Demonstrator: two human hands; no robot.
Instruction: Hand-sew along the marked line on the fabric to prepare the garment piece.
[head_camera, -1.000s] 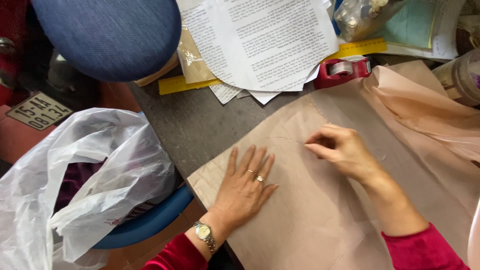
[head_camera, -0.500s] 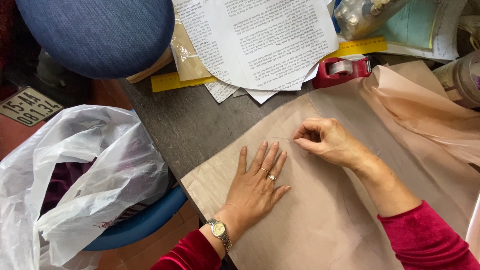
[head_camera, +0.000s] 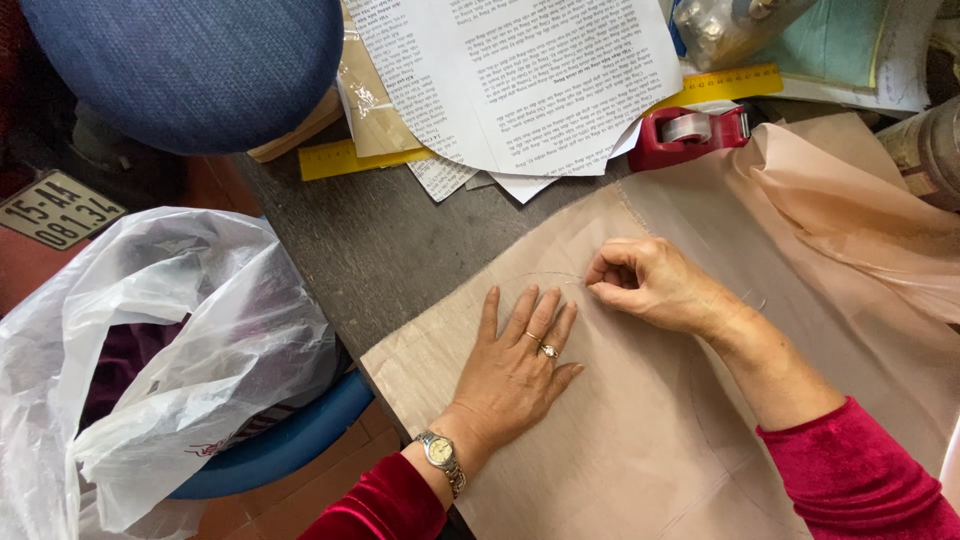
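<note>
Beige cloth (head_camera: 640, 440) lies spread on the desk (head_camera: 370, 240). Left hand (head_camera: 515, 365) rests flat and released on it. Right hand (head_camera: 655, 285), just beside, pinches something too small to tell.

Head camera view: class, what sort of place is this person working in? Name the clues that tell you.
Probably a home or small sewing workspace. The left hand presses flat on peach fabric spread over a cluttered table, the right hand pinches at a faint curved line, and a yellow ruler and red tape dispenser lie nearby.

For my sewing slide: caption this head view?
Left hand flattens peach fabric while right hand pinches at a curved line.
</note>
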